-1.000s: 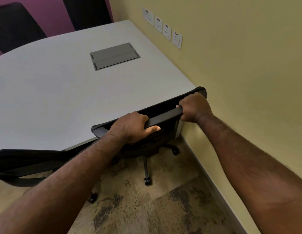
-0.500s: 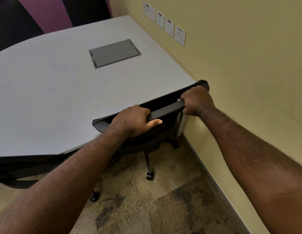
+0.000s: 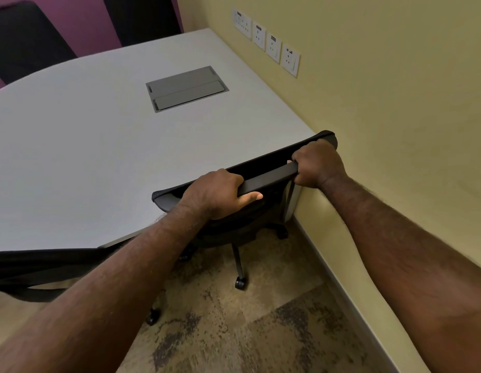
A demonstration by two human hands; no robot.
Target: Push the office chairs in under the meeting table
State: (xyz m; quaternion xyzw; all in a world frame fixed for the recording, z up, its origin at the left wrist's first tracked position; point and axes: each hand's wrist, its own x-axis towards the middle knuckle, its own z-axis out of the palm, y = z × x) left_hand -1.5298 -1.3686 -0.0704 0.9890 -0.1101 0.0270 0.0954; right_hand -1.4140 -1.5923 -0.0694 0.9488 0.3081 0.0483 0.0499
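A black office chair (image 3: 269, 175) stands at the near right corner of the white meeting table (image 3: 94, 146), its backrest top level with the table edge and its seat hidden beneath. My left hand (image 3: 218, 193) grips the top bar of the backrest left of centre, fingers curled over it and thumb under. My right hand (image 3: 318, 164) grips the same bar near its right end, close to the wall. The chair's base and castors (image 3: 240, 283) show on the floor below.
A yellow wall (image 3: 395, 130) with several sockets (image 3: 271, 47) runs along the table's right side. A grey cable hatch (image 3: 185, 87) sits in the tabletop. A second black chair (image 3: 37, 270) is at the lower left, and dark chair backs (image 3: 26, 41) stand at the far side. Patterned carpet lies underfoot.
The chair has rolled a little further in toward the table and wall, with both hands keeping their grip on the backrest.
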